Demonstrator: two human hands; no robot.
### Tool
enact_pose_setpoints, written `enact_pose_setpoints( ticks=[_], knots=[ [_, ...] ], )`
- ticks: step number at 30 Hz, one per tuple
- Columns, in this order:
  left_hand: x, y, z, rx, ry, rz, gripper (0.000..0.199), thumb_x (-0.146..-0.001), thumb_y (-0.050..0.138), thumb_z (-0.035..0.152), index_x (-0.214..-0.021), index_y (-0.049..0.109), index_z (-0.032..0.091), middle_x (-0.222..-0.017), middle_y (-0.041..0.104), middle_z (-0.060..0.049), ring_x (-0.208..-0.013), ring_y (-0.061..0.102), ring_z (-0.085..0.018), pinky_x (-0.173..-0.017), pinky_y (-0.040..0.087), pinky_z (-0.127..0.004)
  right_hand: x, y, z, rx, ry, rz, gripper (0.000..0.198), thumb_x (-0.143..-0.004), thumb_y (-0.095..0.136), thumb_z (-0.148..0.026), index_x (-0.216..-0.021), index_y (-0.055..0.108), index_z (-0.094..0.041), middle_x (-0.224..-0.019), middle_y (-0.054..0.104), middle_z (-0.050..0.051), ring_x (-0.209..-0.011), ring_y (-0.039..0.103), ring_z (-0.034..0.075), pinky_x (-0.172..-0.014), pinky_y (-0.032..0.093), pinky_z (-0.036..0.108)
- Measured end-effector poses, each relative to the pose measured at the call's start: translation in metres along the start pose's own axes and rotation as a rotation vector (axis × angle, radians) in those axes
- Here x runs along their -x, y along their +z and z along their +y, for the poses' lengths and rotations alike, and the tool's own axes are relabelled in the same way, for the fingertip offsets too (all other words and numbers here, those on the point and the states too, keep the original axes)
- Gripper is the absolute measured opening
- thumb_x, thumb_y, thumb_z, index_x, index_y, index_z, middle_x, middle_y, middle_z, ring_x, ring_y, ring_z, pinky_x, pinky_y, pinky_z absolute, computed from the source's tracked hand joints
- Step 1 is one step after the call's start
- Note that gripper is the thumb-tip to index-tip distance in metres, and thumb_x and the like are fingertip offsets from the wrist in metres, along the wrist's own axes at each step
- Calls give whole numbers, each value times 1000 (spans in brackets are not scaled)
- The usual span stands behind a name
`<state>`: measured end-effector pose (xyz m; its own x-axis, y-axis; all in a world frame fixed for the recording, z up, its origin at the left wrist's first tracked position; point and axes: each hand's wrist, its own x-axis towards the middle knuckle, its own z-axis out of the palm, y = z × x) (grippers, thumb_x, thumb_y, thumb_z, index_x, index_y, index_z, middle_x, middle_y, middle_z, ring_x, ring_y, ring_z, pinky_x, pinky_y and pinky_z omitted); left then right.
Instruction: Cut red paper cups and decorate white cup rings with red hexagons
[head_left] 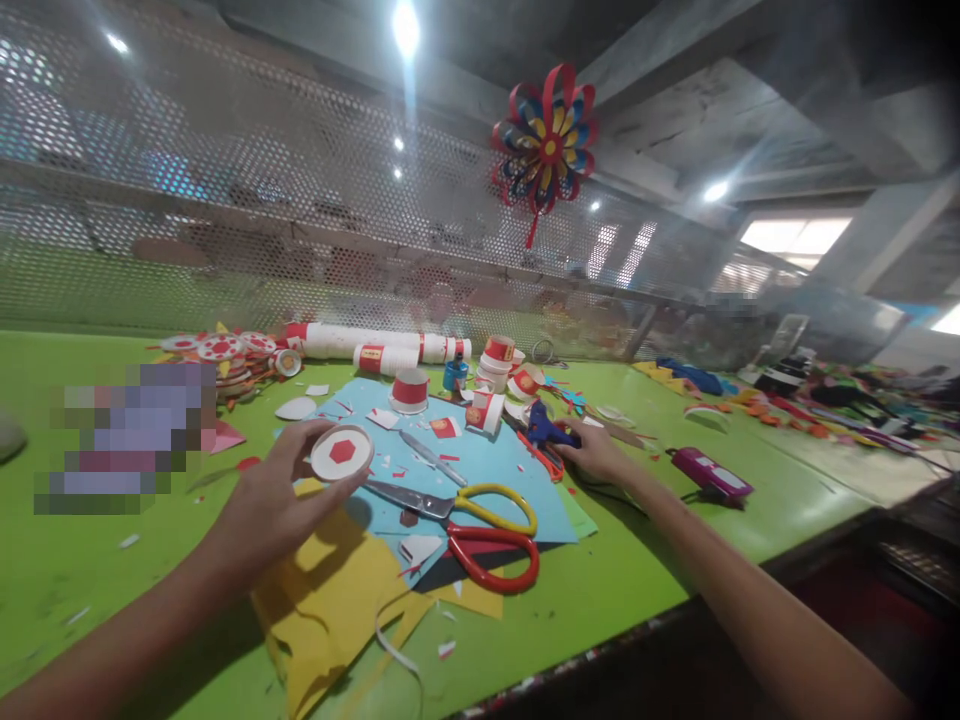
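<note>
My left hand (pixel 289 485) is closed around a white paper cup (pixel 321 452), whose round bottom faces me with a red hexagon on it. On the right, my right hand (pixel 596 452) has its fingers wrapped round a blue hot glue gun (pixel 546 428), low over the work sheets. Large scissors (pixel 431 503) with one yellow and one red handle lie partly spread between my hands. Beneath them is a light blue sheet (pixel 517 500) strewn with red and white scraps. A craft knife (pixel 433 458) rests on that sheet.
Several red and white paper cups (pixel 409 390) stand behind, near long stacked cups (pixel 352 342). Yellow paper (pixel 337 590) lies in front. A purple box (pixel 711 474) sits right. A perforated metal screen (pixel 300 200) rises behind the green table (pixel 600 590); a paper flower (pixel 550 148) hangs there.
</note>
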<state>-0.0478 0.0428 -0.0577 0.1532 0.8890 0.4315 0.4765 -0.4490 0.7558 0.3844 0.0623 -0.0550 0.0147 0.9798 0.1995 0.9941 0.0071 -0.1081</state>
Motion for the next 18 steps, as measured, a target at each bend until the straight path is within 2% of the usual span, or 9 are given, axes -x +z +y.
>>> enact_pose_setpoints(
  ticks=[7, 12, 15, 16, 18],
  knots=[
    [1, -4, 11, -18, -16, -24, 52, -75, 62, 55, -112, 45, 22, -117, 60, -12, -104, 62, -30, -92, 49, -50, 1, -9, -9, 61, -11, -49, 31, -92, 56, -30, -119, 56, -17, -120, 59, 9, -99, 61, 22, -83, 52, 43],
    [2, -3, 11, -11, 21, -16, 52, -75, 63, 52, -112, 47, 20, -115, 61, -11, -102, 63, -28, -89, 52, -43, 9, -26, -19, 115, -13, 46, 30, -91, 57, -31, -118, 56, -17, -118, 59, 8, -100, 61, 22, -85, 50, 44],
    [2, -3, 12, 6, 44, -26, 49, -77, 63, 49, -112, 47, 18, -114, 62, -11, -101, 62, -26, -88, 52, -41, 15, -38, -43, 98, -65, 148, 27, -91, 56, -27, -115, 58, -15, -110, 63, 10, -100, 59, 24, -89, 45, 46],
    [2, -3, 14, 13, 48, -32, 48, -77, 63, 48, -111, 48, 18, -113, 63, -11, -100, 63, -25, -88, 52, -40, 17, -41, -54, 76, -107, 166, 27, -91, 54, -25, -115, 60, -13, -106, 65, 13, -98, 59, 25, -89, 45, 44],
    [2, -2, 16, 9, 43, -43, 47, -77, 64, 47, -111, 48, 18, -111, 64, -11, -98, 63, -25, -86, 53, -41, 17, -43, -82, 24, -226, 155, 27, -91, 53, -25, -114, 61, -14, -101, 66, 12, -91, 61, 22, -81, 48, 36]
  ],
)
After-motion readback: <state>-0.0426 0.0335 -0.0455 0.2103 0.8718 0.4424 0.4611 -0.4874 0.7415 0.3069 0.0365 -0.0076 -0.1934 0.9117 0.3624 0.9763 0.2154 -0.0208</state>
